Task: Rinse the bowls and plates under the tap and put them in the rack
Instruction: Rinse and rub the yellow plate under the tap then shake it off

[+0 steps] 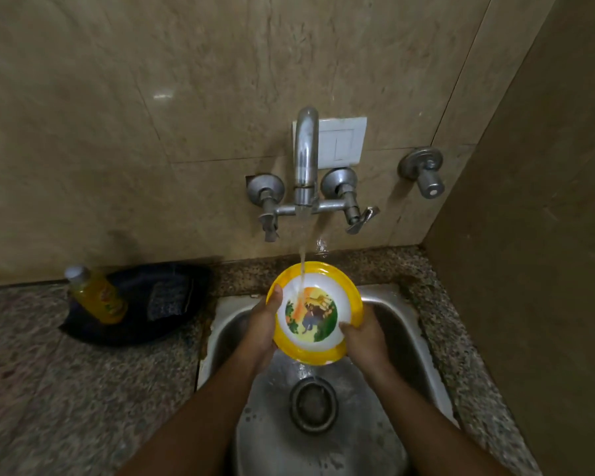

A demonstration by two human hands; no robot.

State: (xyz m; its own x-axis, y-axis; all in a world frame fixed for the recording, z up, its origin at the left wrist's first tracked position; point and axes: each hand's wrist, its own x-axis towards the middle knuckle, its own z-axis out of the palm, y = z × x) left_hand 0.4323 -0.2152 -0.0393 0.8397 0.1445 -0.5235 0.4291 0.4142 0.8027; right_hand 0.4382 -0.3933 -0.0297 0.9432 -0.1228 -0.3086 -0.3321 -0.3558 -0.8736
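A yellow-rimmed bowl (315, 312) is held over the sink (402, 324) under the tap (304, 159), tilted toward the viewer. Its left rim is gripped by the left hand (263, 324), its right rim by the right hand (361, 336). No rack is visible.

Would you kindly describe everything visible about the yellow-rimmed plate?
The yellow-rimmed plate is round, glossy, seemingly plastic, white inside with a colourful cartoon print at its centre. It is tilted toward the camera above the steel sink, under the tap's running stream. The left hand grips its left edge, the right hand its lower right edge.
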